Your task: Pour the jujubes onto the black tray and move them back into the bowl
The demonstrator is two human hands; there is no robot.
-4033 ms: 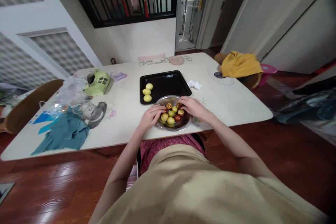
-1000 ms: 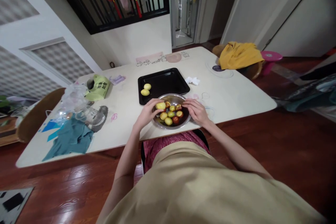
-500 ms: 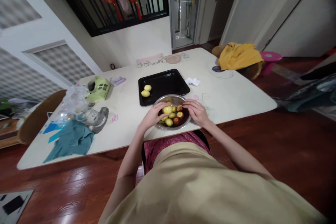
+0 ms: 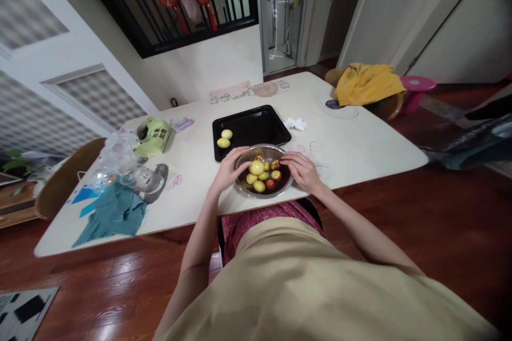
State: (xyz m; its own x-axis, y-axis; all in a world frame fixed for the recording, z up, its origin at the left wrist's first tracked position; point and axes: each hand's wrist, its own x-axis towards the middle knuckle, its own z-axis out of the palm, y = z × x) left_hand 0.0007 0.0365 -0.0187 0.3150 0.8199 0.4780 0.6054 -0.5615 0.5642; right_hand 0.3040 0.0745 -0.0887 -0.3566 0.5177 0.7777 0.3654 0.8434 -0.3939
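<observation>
A round metal bowl sits at the table's near edge with several yellow-green and reddish-brown fruits in it. The biggest yellow fruit rests on top of the others. My left hand is at the bowl's left rim, thumb and fingers spread apart, with nothing held. On the right side, my right hand has its fingers curled over the rim beside a brown-patched fruit. Behind the bowl lies a black baking tray with two yellow fruits in its left part.
To the left on the white table are a green printed bag, clear plastic, a grey and transparent object and a teal cloth. Crumpled white tissue lies right of the tray. A yellow cloth covers a chair beyond.
My left hand has let go of the large yellow fruit and drawn back left to the rim. That fruit stays on the pile. My right hand has hardly moved.
</observation>
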